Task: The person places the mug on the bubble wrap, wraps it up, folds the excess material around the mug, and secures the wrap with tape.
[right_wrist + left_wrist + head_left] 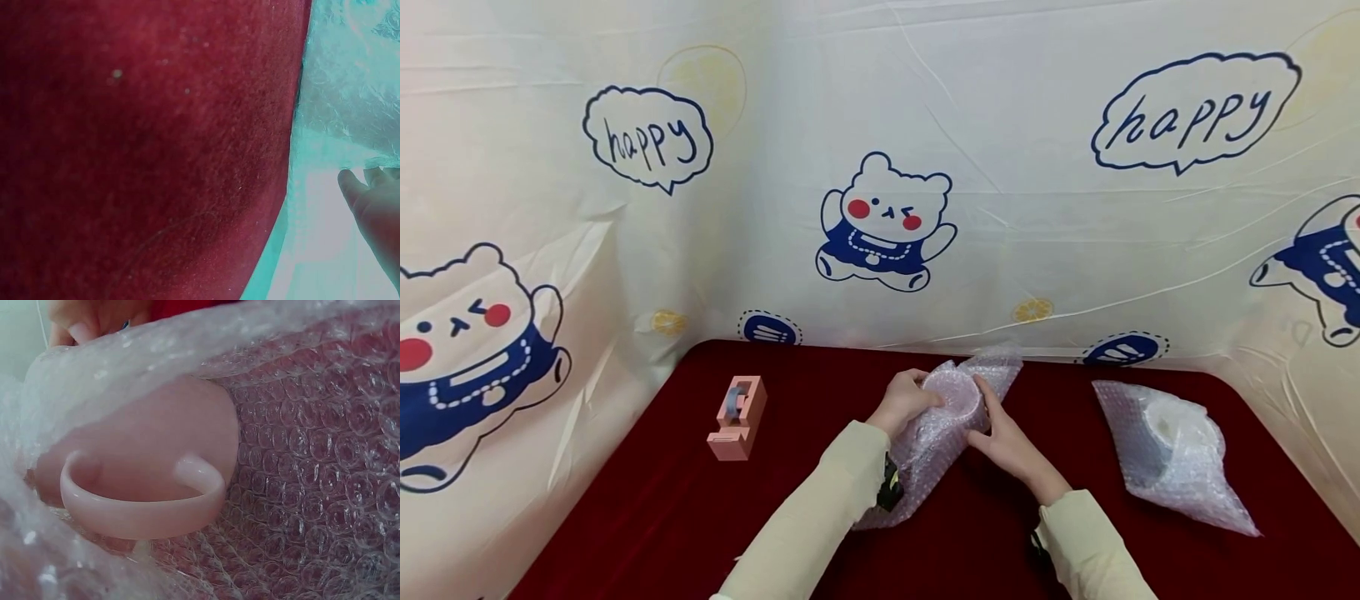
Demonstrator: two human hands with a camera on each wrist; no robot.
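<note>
While the left hand (904, 402) clasps one side of the mug (156, 437), the right hand (1011, 442) curves thumb and fingers around the other. The mug is in bubble wrap (917, 479) over the red table (805, 417), between the tape dispenser (730, 442) and a wrapped bundle (1183, 454).

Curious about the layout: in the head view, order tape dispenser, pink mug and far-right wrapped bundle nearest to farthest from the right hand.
1. Pink mug: in bubble wrap, against the right hand.
2. Wrapped bundle: to the hand's right.
3. Tape dispenser: to the left.
</note>
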